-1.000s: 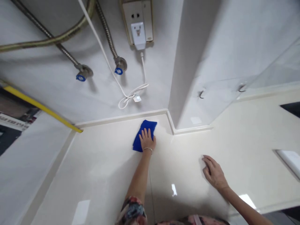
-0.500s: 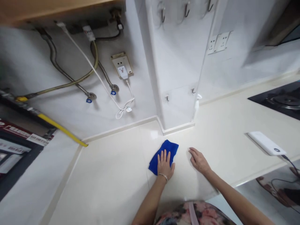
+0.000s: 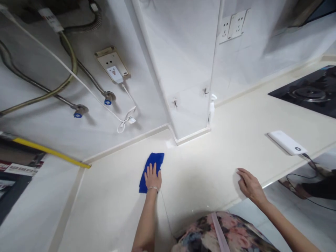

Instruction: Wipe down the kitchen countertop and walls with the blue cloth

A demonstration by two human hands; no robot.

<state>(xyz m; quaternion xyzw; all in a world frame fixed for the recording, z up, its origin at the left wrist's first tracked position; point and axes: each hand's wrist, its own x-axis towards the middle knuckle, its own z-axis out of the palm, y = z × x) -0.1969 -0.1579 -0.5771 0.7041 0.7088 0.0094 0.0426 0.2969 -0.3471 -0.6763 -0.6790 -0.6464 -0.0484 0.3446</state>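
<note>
My left hand [image 3: 153,177] lies flat with fingers stretched out on a blue cloth [image 3: 150,164], pressing it onto the cream countertop [image 3: 199,168] near the inner wall corner. A thin bracelet circles that wrist. My right hand [image 3: 250,184] rests on the bare countertop close to its front edge, fingers lightly curled and spread, holding nothing. The two hands are well apart.
A white power bank [image 3: 286,142] with a cable lies at the right on the counter, beyond it a black gas hob [image 3: 309,92]. On the wall are metal hoses with blue valves [image 3: 78,114], a socket with a white plug [image 3: 113,69], and a yellow pipe [image 3: 49,151].
My left hand has slid the blue cloth leftward along the counter after pulling it back from the corner. My right hand has moved right, toward the front edge. The view has shifted.
</note>
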